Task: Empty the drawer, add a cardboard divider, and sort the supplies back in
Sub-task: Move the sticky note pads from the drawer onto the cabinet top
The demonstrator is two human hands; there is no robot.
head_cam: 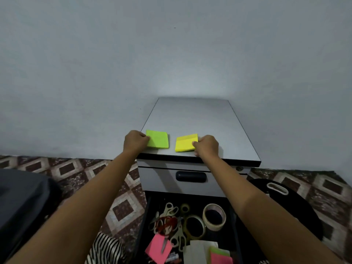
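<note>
The left hand [136, 141] pinches a square green sticky-note pad [158, 139]. The right hand [208, 146] grips a square yellow sticky-note pad [185, 143].

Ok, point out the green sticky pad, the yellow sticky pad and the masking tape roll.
green sticky pad [159, 140]: head view, top sheet centre.
yellow sticky pad [185, 143]: head view, top sheet centre.
masking tape roll [213, 226]: head view, front outer wall.
</note>
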